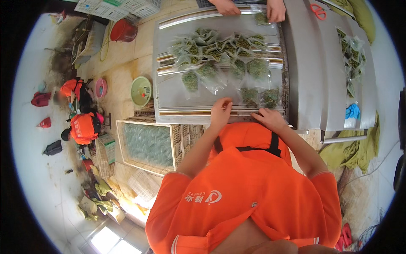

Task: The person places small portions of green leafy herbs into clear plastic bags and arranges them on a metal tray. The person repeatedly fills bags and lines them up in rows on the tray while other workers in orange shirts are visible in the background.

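Note:
A flat metal bed with long sealing bars, apparently a vacuum sealer (177, 92), lies before me. My left hand (222, 109) is over the front sealing bar (190, 111), fingers curled; whether anything is pinched there cannot be made out. Further right, my right hand (269, 118) rests at the bed's front edge, its fingertips just below a clear plastic bag of small green berries (270, 97). Beside that bag lies a similar bag (249, 96), nearer my left hand. Several more filled bags (219, 47) are heaped across the middle of the bed, some overlapping.
Opposite, a co-worker's hands (276, 12) touch the far sealing bar and a bag. The stepped metal lid (311, 70) on the right carries more bags, red scissors (318, 12) and a blue glove (352, 111). A crate of bags (147, 144) and green basin (141, 92) stand left.

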Motion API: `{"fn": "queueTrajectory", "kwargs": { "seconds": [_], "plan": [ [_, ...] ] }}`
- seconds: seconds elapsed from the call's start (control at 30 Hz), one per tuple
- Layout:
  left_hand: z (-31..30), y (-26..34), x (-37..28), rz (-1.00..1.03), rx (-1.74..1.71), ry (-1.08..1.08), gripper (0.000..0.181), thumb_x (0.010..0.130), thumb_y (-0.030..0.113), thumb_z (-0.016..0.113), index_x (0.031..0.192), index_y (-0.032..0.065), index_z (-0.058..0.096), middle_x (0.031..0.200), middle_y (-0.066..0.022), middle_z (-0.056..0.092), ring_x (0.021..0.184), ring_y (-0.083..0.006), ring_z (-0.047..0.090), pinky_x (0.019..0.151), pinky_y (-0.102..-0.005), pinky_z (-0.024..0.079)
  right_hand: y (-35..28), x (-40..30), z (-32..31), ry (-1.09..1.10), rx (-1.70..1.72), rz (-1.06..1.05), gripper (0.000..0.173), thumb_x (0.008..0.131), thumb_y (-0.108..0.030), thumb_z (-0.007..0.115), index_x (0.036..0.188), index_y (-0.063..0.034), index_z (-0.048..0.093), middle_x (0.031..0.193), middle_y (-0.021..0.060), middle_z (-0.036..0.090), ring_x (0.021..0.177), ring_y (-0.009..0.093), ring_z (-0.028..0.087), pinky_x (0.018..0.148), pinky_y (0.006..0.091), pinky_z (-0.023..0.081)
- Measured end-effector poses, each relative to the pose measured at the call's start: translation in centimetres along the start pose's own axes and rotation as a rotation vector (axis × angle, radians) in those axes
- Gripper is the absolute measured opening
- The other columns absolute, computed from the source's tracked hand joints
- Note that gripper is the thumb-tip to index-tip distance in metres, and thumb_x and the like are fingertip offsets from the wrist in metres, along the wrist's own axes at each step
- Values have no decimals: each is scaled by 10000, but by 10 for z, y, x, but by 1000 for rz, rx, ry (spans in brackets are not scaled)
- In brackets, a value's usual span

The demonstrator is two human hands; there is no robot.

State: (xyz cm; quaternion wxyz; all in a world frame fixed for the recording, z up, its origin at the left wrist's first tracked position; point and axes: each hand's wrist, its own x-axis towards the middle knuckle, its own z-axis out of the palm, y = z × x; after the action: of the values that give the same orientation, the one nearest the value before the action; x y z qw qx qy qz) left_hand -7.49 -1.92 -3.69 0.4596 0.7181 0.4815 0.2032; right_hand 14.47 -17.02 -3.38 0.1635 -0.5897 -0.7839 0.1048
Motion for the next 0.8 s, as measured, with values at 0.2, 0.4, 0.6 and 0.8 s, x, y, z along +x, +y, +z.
{"fn": "queueTrajectory", "kwargs": {
  "seconds": [0.2,0.4,0.6,0.8],
  "plan": [
    [-22,-25,15,-430,-693,288,342,973,167,585,1195,-75,491,1027,-146,590,906,-243,660,823,-354,597,-4,27,2,-185,128,-15,234,885,-234,602,1106,-169,640,888,69,597,804,256,657,605,374,541],
    [-33,-18,62,-522,-872,416,230,946,85,588,1117,-50,516,983,-107,597,887,-227,654,770,-317,580,-26,72,-15,-113,476,188,199,947,-300,582,1008,-127,659,909,80,647,786,254,664,639,366,537],
    [-56,-19,20,-701,-1420,260,152,926,14,622,1042,31,525,857,-50,593,767,-166,634,685,-288,598,-41,123,-14,-188,1758,992,321,1008,-351,529,972,-52,639,926,69,663,819,222,669,696,365,550],
    [-54,-1,-26,-788,-1480,173,172,923,-2,637,1045,41,524,867,-46,602,753,-150,638,693,-283,612,-45,129,-15,-320,1871,1130,296,964,-302,591,984,-9,623,912,119,666,755,234,677,670,368,573]
  ]
}}
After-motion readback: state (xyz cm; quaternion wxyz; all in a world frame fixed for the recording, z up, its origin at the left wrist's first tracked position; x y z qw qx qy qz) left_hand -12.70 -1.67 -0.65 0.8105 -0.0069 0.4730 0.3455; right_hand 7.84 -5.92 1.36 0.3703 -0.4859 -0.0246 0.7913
